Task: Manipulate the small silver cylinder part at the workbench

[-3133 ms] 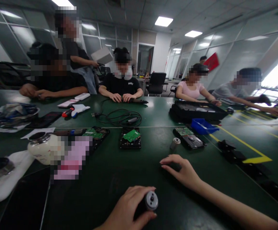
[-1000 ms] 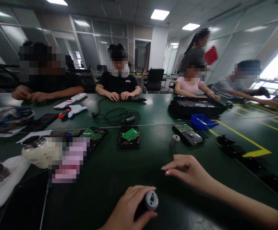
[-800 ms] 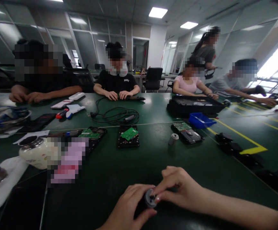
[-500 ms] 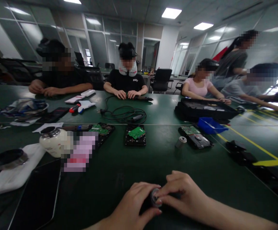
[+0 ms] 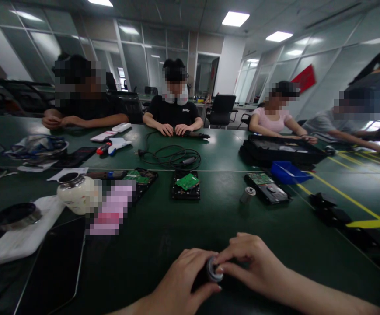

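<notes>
My left hand (image 5: 181,282) is wrapped round a small dark cylinder with a silver end cap (image 5: 213,270), low at the near edge of the green table (image 5: 163,227). My right hand (image 5: 247,262) comes in from the right, and its fingertips are pinched against the silver cap. What the fingertips hold, if anything, is too small to see. A second small silver cylinder (image 5: 248,194) lies further out on the table, beside an opened hard drive (image 5: 268,187).
Another hard drive with a green circuit board (image 5: 186,185) lies ahead, a coiled black cable (image 5: 172,156) behind it. A blue tray (image 5: 288,172) and black case (image 5: 280,151) sit right. A white jar (image 5: 74,191) and dark tablet (image 5: 50,271) are left. Several people sit around the table.
My right hand left the table surface and came back to the silver cap of the cylinder held in my left hand. A standing person walked from left to right behind the seated people.
</notes>
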Motion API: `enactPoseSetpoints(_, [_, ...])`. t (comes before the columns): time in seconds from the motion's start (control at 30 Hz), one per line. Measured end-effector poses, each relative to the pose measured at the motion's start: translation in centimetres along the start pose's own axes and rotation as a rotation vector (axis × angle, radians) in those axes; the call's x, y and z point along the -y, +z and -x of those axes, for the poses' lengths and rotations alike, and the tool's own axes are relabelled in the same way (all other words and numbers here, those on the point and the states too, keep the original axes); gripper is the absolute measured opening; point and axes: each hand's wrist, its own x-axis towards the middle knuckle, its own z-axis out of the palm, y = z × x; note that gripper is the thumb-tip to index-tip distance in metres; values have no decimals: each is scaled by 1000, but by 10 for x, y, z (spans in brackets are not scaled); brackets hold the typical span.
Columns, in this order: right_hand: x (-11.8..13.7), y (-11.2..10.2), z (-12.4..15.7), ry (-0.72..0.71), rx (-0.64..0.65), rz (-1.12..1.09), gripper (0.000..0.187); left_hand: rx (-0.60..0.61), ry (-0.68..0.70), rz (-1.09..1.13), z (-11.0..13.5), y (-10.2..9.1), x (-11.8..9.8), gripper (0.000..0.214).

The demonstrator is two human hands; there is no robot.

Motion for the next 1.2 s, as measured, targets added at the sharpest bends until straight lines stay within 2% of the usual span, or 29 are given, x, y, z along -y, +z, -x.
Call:
enactPoseSetpoints(0.13, [2, 5, 1, 30, 14, 12, 11, -2, 9, 12, 0, 0, -2, 38])
enactPoseSetpoints(0.27, [7, 2, 3, 60, -38, -23, 11, 0, 2, -12, -1, 0, -2, 37])
enactPoseSetpoints(0.4, [-8, -26, -3, 132, -267, -202, 21, 14, 22, -40, -2, -2, 1, 47])
enactPoseSetpoints(0.47, [-28, -40, -8, 154, -355, -164, 24, 16, 21, -38, -3, -2, 3, 49])
enactPoseSetpoints(0.53, [-52, -44, -10, 162, -333, -42, 25, 20, 25, -38, -4, -2, 5, 50])
enactPoseSetpoints(0.63, [-84, -33, -9, 237, -183, 90, 21, 31, 11, -44, -5, -2, 6, 51])
enactPoseSetpoints(0.77, [-98, -15, -6, 289, -170, 144, 20, 39, -10, -53, -6, 0, 9, 51])
enactPoseSetpoints(0.87, [-86, -17, -7, 281, -161, 142, 19, 31, 24, -62, -6, 1, 14, 51])
enactPoseSetpoints(0.93, [-67, -23, -6, 252, -166, 82, 18, 32, 23, -58, -5, 1, 13, 51])
enactPoseSetpoints(1.0, [-41, -27, -2, 170, -191, 3, 17, 42, 7, -45, -4, 0, 8, 51])
enactPoseSetpoints(1.07, [-14, -27, 2, -7, -182, -3, 14, 32, -9, -32, -2, -1, 1, 47])
enactPoseSetpoints(1.1, [-3, -24, 4, -81, -137, -4, 13, 19, -13, -27, -2, -2, -3, 44])
enactPoseSetpoints(1.2, [14, -10, 5, -121, -55, 8, 13, -11, -2, -21, -1, -2, -7, 40])
